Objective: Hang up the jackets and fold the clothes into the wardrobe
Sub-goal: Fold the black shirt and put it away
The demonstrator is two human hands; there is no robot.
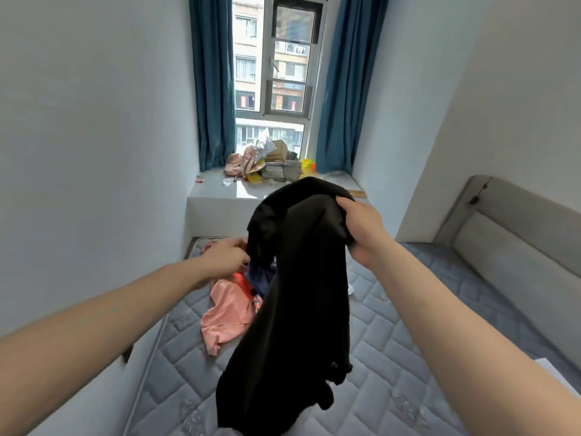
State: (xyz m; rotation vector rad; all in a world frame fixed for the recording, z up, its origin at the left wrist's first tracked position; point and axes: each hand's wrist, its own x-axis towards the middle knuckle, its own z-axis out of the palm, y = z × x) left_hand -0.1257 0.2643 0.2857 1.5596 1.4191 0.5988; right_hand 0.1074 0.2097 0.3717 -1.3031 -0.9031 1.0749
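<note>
Black fabric: a dark garment (292, 297) hangs lengthwise above a grey quilted mattress (393, 357), its upper end bunched in the right hand (361, 231), whose fingers and thumb curl round the cloth. The left hand (226, 258) reaches to the garment's left edge with fingers bent; whether they pinch the black cloth or merely touch it cannot be told. Behind the garment, on the mattress, lie a salmon-pink garment (224, 316) and a dark blue one (261, 276), partly hidden. Beyond, a white window ledge (217, 188) carries assorted clutter (270, 162) between blue curtains (212, 83). A padded headboard (509, 243) stands at right.
</note>
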